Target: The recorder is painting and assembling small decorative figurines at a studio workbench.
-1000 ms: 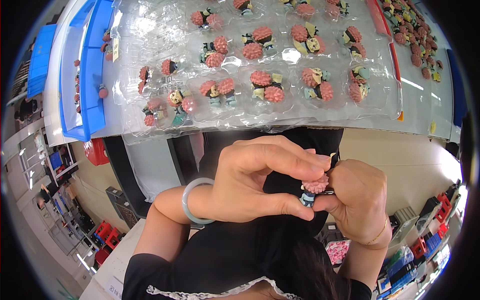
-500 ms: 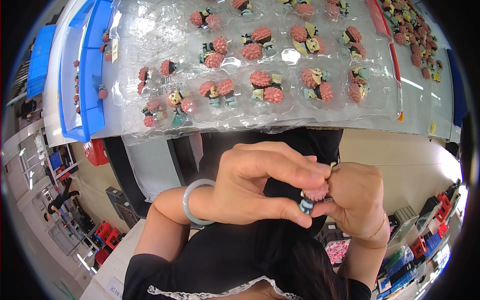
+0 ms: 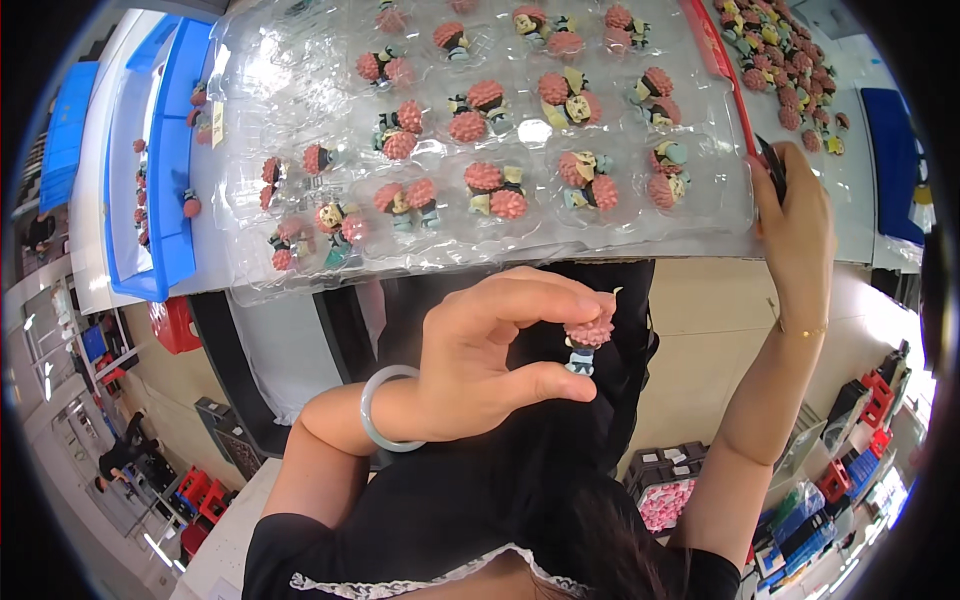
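Observation:
Above my lap, my left hand (image 3: 475, 365) pinches a small figurine (image 3: 588, 334) between thumb and fingertips. It has bumpy pink hair and a pale blue lower body, and it stands upright in the grip. My right arm reaches out to the right side of the table, where my right hand (image 3: 802, 215) is closed around a slim black pointed tool (image 3: 774, 168); its exact kind does not show. That hand is beside the right edge of a clear plastic tray (image 3: 400, 262), whose hollows hold several similar figurines (image 3: 497, 190), many in pairs.
A red strip (image 3: 728, 75) runs along the tray's right side. Beyond it lies a heap of figurines (image 3: 790, 75), with a dark blue object (image 3: 890, 165) farther right. On the left stands a blue bin (image 3: 178, 170) with several figurines. The table's front edge crosses above my lap.
My right hand has left the figurine and moved up and right to the table, where it now grasps the black tool. My left hand keeps the figurine. The view has shifted slightly.

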